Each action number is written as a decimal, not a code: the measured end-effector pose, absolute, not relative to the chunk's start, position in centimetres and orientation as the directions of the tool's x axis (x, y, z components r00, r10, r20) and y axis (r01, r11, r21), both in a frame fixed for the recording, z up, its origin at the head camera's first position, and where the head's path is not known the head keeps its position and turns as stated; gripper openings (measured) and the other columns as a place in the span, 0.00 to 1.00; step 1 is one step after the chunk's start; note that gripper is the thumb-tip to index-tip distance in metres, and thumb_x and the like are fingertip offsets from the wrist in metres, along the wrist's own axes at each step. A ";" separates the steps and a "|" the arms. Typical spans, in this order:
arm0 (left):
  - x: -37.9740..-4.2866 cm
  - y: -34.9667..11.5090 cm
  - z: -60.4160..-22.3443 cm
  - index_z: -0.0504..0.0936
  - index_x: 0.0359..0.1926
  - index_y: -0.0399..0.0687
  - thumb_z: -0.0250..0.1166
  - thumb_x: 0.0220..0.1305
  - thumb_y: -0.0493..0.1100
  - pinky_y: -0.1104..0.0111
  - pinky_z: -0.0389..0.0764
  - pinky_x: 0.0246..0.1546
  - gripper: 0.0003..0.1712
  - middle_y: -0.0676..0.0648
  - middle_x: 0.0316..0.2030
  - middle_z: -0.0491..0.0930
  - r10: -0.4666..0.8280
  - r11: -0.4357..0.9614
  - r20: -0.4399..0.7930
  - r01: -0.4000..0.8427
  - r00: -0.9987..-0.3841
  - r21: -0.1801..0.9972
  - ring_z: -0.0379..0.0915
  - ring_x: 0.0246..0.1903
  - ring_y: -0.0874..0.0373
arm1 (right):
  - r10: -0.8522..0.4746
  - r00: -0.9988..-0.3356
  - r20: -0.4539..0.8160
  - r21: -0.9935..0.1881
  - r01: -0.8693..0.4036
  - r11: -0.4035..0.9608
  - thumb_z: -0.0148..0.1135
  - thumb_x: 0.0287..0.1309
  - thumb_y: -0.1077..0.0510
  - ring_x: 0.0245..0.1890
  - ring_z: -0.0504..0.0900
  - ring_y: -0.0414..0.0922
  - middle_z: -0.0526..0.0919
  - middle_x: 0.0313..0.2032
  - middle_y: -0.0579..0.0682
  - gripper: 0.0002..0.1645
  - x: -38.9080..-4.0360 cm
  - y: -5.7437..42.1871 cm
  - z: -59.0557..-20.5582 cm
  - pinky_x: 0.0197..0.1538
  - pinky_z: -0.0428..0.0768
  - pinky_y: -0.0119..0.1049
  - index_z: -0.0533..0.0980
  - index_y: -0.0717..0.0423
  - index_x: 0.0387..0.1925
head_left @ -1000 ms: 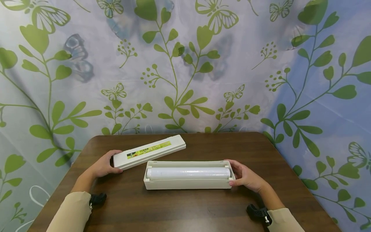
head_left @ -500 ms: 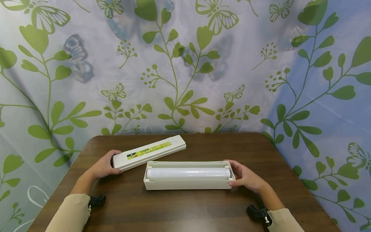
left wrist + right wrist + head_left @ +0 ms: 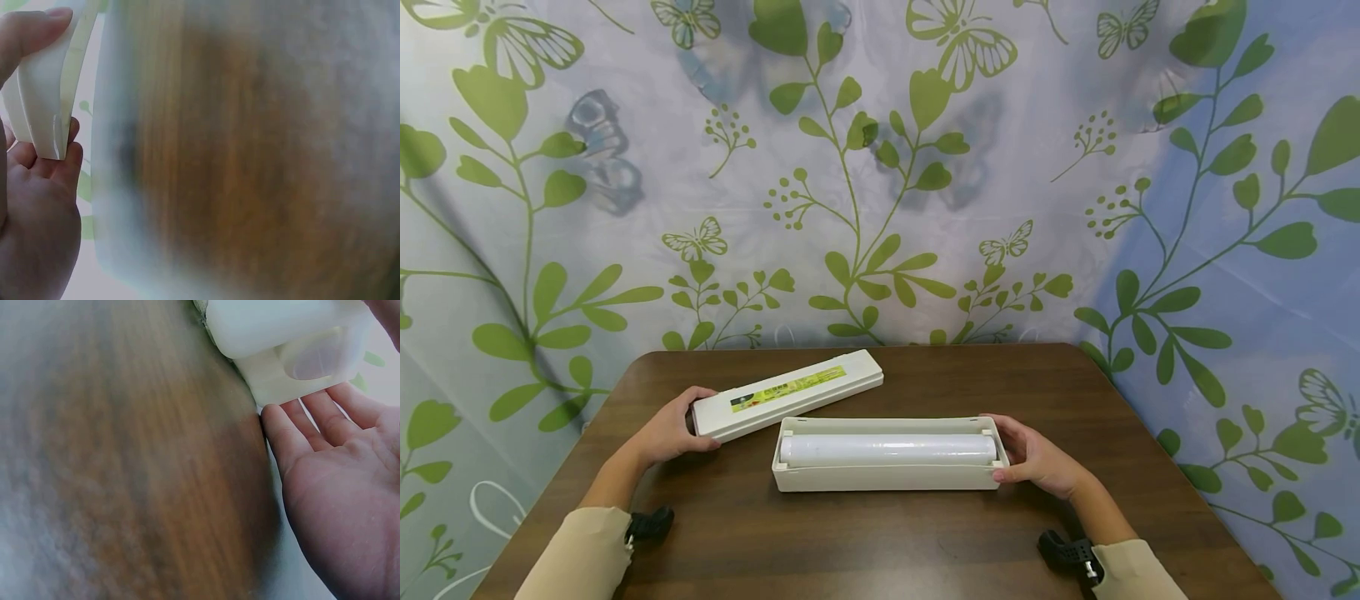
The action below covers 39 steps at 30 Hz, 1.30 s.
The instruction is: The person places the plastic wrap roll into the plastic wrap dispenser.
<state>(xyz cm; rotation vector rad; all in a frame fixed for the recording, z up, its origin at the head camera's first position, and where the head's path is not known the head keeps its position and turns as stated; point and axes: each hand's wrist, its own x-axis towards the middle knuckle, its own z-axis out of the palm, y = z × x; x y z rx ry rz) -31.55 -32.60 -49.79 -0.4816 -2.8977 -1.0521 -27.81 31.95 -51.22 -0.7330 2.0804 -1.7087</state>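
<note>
White box (image 3: 887,478), open with a smooth roll (image 3: 887,450) inside, lies on the desk (image 3: 880,542), probably light, stiff and slightly slippery; its short ends seem the surest hold. The right hand (image 3: 1036,457) grips its right end; the left hand (image 3: 668,428) pinches the left end of the lid (image 3: 787,395), far left.

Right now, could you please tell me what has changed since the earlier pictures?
Barely anything: the lid in the left hand seems to have edged very slightly right. Nothing was grabbed or released. The box, roll and right hand stayed put.
</note>
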 end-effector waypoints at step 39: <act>-30.3 -31.7 -49.6 0.77 0.64 0.40 0.83 0.48 0.52 0.71 0.75 0.43 0.44 0.39 0.53 0.82 0.188 0.690 0.235 0.299 -0.954 0.659 0.73 0.42 0.58 | -0.624 -0.775 0.105 -0.973 -0.209 0.095 0.73 0.55 0.67 0.58 0.77 0.44 0.68 0.68 0.62 0.53 -27.8 31.9 -51.4 0.55 0.84 0.41 0.54 0.64 0.76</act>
